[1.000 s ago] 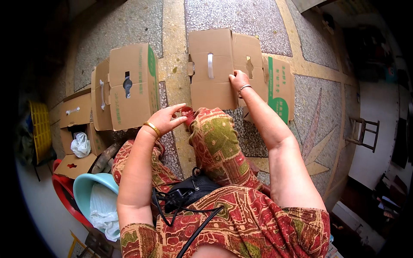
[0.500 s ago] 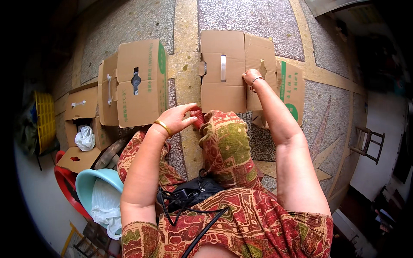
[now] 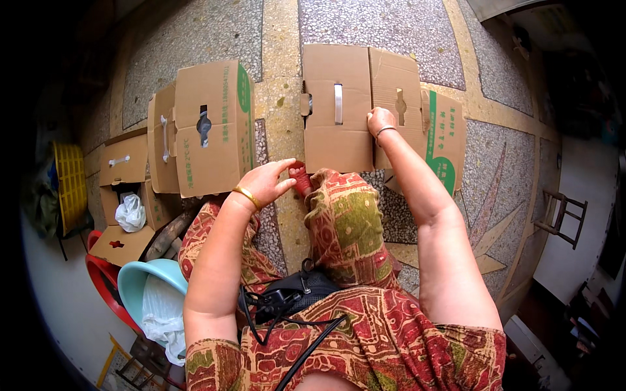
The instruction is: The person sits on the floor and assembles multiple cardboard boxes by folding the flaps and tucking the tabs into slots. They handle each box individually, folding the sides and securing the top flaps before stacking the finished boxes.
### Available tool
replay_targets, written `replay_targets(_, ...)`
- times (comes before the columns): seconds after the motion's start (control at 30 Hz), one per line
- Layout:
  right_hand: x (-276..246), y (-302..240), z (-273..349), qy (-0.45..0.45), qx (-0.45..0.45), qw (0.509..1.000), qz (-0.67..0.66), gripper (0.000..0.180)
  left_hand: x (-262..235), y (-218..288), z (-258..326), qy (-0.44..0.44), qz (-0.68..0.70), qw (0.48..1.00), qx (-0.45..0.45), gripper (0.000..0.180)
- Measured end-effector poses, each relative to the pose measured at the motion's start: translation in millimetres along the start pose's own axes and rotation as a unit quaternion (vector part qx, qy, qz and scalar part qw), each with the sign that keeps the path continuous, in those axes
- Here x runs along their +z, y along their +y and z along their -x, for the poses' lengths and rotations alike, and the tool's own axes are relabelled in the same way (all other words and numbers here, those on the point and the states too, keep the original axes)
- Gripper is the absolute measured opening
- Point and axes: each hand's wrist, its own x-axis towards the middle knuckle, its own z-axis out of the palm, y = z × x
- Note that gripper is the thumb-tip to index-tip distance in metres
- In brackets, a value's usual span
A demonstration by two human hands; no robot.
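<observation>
Apparently, in the head view, the right hand [image 3: 382, 122] is curled against the brown box [image 3: 326, 143] on the floor [image 3: 282, 111]; whether it pinches cardboard cannot be told. The left hand [image 3: 262, 184] has thumb and fingers parted, any hold unclear. Unbraced, that box could slide or tear under a hard pull.

a gap over the floor [image 3: 279, 111] parts left box [image 3: 225, 104] from right box [image 3: 323, 140], left hand [image 3: 266, 182] across its near end.
</observation>
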Motion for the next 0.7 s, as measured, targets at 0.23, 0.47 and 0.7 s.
replay_targets(0.23,2.4,0.5,10.5,0.088,0.03,0.992,-0.085,0.021,-2.3,-1.7,5.0,-0.008,-0.019,0.999,-0.025,0.048)
replay_targets(0.47,26.2,55.9,9.0,0.17,-0.03,0.946,-0.274,0.026,-0.5,2.0,-6.4,0.0,0.0,1.0,-0.007,0.044)
replay_targets(0.7,40.7,103.5,114.5,-0.013,0.269,0.764,-0.587,0.028,-1.1,0.4,3.8,-0.011,0.012,0.999,-0.04,0.047)
